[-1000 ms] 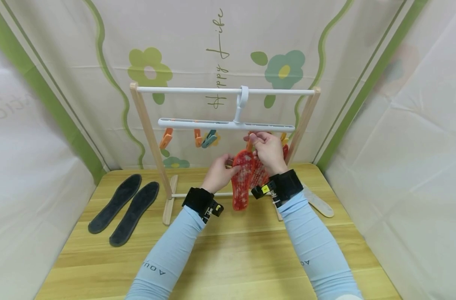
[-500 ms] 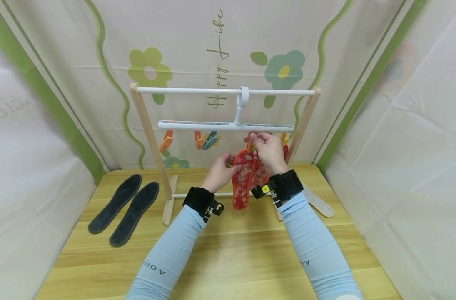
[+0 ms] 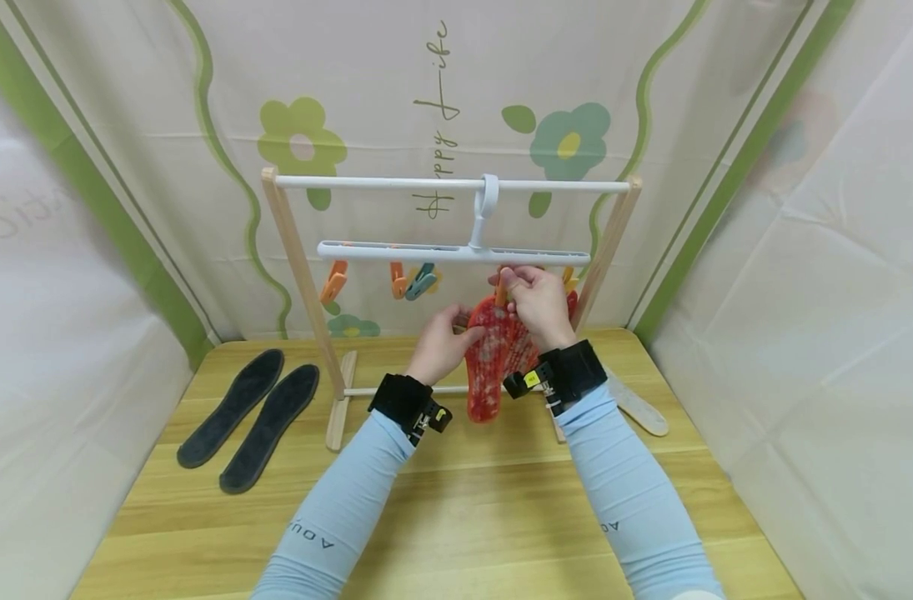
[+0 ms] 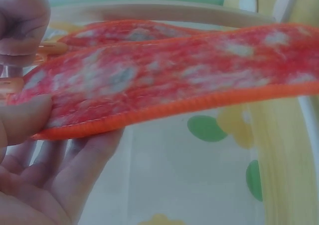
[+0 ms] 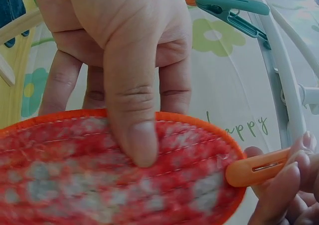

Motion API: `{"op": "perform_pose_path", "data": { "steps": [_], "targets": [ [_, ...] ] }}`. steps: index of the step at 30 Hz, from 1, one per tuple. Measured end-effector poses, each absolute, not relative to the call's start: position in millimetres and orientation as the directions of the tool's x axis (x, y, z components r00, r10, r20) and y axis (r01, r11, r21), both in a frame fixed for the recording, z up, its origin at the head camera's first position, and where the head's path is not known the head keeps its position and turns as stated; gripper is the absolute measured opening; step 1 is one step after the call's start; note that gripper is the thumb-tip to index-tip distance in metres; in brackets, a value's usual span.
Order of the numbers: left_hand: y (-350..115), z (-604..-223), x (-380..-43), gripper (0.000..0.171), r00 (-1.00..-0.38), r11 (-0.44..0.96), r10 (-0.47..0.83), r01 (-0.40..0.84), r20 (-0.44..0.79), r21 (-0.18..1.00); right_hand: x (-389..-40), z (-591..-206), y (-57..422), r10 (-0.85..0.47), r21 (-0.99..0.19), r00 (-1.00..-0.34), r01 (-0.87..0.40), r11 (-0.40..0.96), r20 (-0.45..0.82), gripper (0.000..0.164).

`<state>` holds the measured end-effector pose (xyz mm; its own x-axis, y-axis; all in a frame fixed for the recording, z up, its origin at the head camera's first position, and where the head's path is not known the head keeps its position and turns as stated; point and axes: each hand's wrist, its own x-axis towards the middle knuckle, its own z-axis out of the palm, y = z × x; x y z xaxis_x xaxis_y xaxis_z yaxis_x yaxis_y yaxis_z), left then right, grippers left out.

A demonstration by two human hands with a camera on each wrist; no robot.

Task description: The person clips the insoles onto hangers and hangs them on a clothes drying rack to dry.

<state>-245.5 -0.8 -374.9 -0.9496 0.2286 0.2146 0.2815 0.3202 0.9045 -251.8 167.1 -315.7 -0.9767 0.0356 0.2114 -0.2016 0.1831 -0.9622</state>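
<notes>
Between its thumb and fingers my left hand (image 3: 439, 346) pinches a red and white mottled insole (image 3: 484, 367) with orange edging, near its upper end. My right hand (image 3: 540, 304) pinches an orange clothespin (image 5: 261, 167) under the right half of the white hanger (image 3: 411, 250). The clothespin's tips overlap the insole's top edge in the right wrist view. A second red insole (image 4: 99, 33) hangs just behind, partly covered by the first one and my right hand. A yellow-orange clothespin (image 3: 569, 277) is at its top.
The hanger hooks over a white rod on a wooden-legged rack (image 3: 298, 267). Two orange clothespins (image 3: 334, 282) and a teal clothespin (image 3: 421, 282) hang on its left half. Dark grey insoles (image 3: 268, 429) lie on the table at left. A pale insole (image 3: 638, 406) lies at right.
Both hands stay in nearly the same place. The orange clothespin in the right hand now overlaps the insole's upper end slightly more than a second ago.
</notes>
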Motion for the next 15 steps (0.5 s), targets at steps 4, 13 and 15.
{"op": "perform_pose_path", "data": {
  "steps": [4,13,15],
  "targets": [
    [0.3,-374.1,-244.8,0.019,-0.951,0.304,0.211,0.285,0.227,0.909,-252.2,-317.1,167.8,0.029,-0.961,-0.976,-0.207,0.181,0.216,0.038],
    [-0.7,-375.2,-245.6,0.019,-0.946,0.295,0.204,0.303,0.251,0.906,-251.2,-320.2,168.0,-0.002,-0.960,-0.970,-0.241,0.144,0.243,0.040],
    [-0.2,-375.5,-245.6,0.019,-0.945,0.294,0.203,0.309,0.257,0.905,-250.8,-321.2,168.9,-0.012,-0.959,-0.967,-0.252,0.132,0.253,0.040]
  ]
}}
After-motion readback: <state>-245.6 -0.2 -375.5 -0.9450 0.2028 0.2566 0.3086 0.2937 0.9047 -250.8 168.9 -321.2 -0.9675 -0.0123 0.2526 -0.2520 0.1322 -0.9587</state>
